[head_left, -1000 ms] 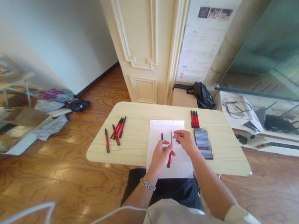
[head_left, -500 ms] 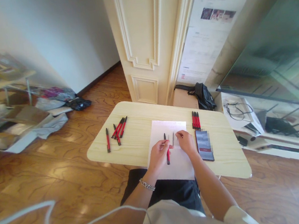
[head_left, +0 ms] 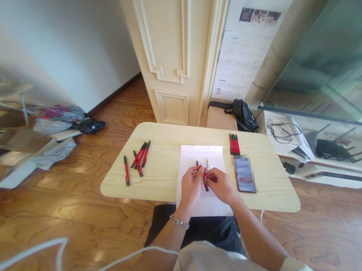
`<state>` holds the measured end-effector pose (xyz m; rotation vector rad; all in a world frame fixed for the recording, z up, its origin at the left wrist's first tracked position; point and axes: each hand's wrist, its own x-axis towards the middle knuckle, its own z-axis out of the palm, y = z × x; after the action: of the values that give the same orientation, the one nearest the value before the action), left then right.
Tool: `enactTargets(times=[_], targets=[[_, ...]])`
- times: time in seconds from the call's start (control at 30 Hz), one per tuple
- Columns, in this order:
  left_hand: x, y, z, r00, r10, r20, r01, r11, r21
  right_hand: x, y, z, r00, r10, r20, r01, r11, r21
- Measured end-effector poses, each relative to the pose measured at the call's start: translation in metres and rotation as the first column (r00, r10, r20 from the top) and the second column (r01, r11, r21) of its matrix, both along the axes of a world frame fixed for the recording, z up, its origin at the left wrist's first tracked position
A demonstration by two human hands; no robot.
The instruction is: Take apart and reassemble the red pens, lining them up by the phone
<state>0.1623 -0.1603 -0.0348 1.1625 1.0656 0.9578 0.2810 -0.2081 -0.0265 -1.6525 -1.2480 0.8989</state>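
Note:
My left hand (head_left: 191, 186) is closed around a red pen barrel (head_left: 206, 187), whose black end shows below the fingers. Pressed up against it, my right hand (head_left: 220, 184) pinches at the same spot; the small piece between its fingertips is mostly hidden. Both hands are over a sheet of white paper (head_left: 190, 211). A thin dark pen refill (head_left: 207, 162) lies just beyond the right fingertips. Close to the left fingers a black pointed tip (head_left: 196, 163) shows; whether it joins the held barrel I cannot tell.
Several loose red-and-black pens (head_left: 141, 155) lie on the table's left, with a single pen (head_left: 126, 170) beside them. A neat row of pens (head_left: 234, 144) sits at the right, above a phone (head_left: 245, 176). A black bag (head_left: 243, 114) rests behind the table (head_left: 272, 177).
My right hand has moved left and its fingertips now meet the left hand's at the pen. The barrel's lower end has shifted up and slightly right. The whole view has shifted slightly.

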Motion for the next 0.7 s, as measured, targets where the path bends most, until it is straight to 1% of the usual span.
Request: enactTargets(times=[0.07, 0.1, 0.17, 0.23, 0.3, 0.37, 0.5, 0.6, 0.7], targets=[[-0.002, 0.000, 0.001, 1.000, -0.008, -0.008, 0.008, 1.000, 0.008, 0.010, 0.005, 0.000, 0.999, -0.031, 0.012, 0.031, 0.999, -0.011], [-0.004, 0.001, 0.001, 1.000, -0.013, -0.004, 0.013, 1.000, 0.013, 0.016, 0.008, 0.000, 0.997, -0.070, 0.044, 0.071, 0.997, -0.021], [-0.007, 0.000, 0.001, 1.000, -0.024, 0.009, 0.024, 1.000, 0.012, 0.028, 0.014, -0.001, 0.972, -0.162, 0.171, 0.172, 0.984, -0.044], [-0.011, -0.001, 0.000, 0.999, -0.031, 0.014, 0.031, 1.000, 0.001, 0.038, 0.020, -0.004, 0.922, -0.209, 0.326, 0.246, 0.966, -0.076], [-0.015, -0.002, -0.002, 1.000, -0.028, 0.011, 0.028, 1.000, -0.009, 0.043, 0.023, -0.008, 0.875, -0.192, 0.445, 0.268, 0.957, -0.114], [-0.018, -0.003, -0.005, 1.000, -0.024, 0.002, 0.024, 1.000, -0.015, 0.043, 0.025, -0.013, 0.840, -0.157, 0.520, 0.261, 0.956, -0.133], [-0.024, -0.003, -0.009, 0.999, -0.031, -0.026, 0.030, 0.999, -0.013, 0.041, 0.027, -0.019, 0.803, -0.130, 0.582, 0.248, 0.960, -0.127], [-0.026, -0.003, -0.010, 0.999, -0.025, -0.030, 0.025, 1.000, 0.002, 0.040, 0.027, -0.018, 0.807, -0.129, 0.576, 0.246, 0.961, -0.130], [-0.028, -0.003, -0.010, 1.000, -0.029, -0.013, 0.029, 1.000, -0.006, 0.041, 0.023, -0.013, 0.817, -0.162, 0.553, 0.268, 0.956, -0.116]])
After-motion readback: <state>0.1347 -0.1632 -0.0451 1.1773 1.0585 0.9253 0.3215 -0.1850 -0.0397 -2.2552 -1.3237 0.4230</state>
